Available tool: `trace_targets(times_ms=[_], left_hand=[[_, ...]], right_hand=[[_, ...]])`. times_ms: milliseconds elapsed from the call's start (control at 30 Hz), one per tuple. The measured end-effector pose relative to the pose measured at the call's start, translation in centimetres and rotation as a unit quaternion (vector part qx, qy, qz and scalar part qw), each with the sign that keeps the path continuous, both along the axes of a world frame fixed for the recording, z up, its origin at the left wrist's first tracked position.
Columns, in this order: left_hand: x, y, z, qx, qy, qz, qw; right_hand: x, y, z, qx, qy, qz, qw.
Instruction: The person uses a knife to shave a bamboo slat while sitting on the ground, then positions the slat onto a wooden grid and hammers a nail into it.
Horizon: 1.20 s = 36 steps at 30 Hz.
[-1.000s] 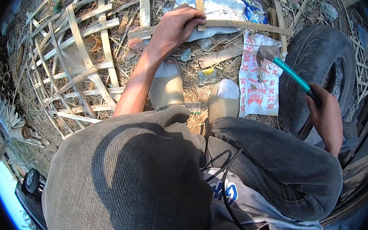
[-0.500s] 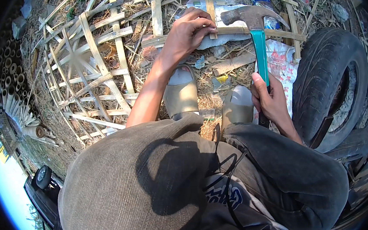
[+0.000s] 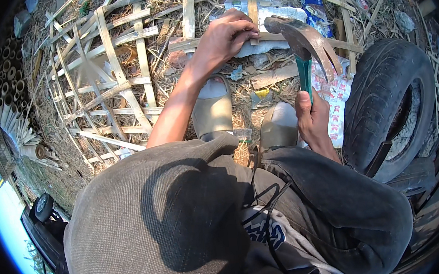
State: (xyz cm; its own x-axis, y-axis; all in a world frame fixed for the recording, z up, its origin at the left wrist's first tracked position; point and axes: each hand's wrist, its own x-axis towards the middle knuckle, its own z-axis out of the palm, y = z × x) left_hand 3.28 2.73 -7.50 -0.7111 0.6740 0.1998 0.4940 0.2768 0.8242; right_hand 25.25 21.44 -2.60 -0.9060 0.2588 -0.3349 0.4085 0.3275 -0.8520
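My left hand (image 3: 225, 36) presses down on a crossing of bamboo strips (image 3: 251, 9) in a woven bamboo frame (image 3: 115, 83) lying on straw-covered ground; its fingers pinch something small at the crossing that I cannot make out. My right hand (image 3: 313, 119) grips the green handle of a claw hammer (image 3: 302, 43). The rusty hammer head is raised just right of my left hand, above the strips. My two shoes (image 3: 213, 109) stand on the straw below the hands.
An old black tyre (image 3: 389, 101) lies right of my right hand. Plastic wrappers and a printed sack (image 3: 338, 92) litter the straw. Cut bamboo tubes (image 3: 7, 72) are stacked at the far left. A small wheel (image 3: 42, 207) shows at the lower left.
My right hand swung the hammer in from the right, over the tyre, to just beside my left hand, and the head is now raised. My left hand stayed on the bamboo crossing.
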Motion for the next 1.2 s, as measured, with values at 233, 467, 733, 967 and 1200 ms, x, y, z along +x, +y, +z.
trace_targets(times_ms=[233,467,733,967,1200], left_hand=[[0.0,-0.4,0.1,-0.003,0.017,-0.005,1.000],[0.1,-0.2,-0.1,-0.003,0.002,0.003,1.000],[-0.1,-0.1,0.0,0.005,-0.004,-0.006,1.000],[-0.1,-0.2,-0.4,-0.005,-0.024,-0.007,1.000],[0.0,-0.4,-0.5,-0.003,0.013,-0.003,1.000]], right_hand=[[-0.9,-0.4,0.5,0.068,-0.048,0.041,0.996],[-0.1,-0.3,0.8,0.027,0.015,0.014,0.999],[-0.3,-0.1,1.3,0.028,0.011,0.007,1.000],[-0.2,-0.1,1.0,0.054,-0.023,0.025,0.998],[-0.9,-0.5,1.3,0.074,-0.018,0.038,0.996]])
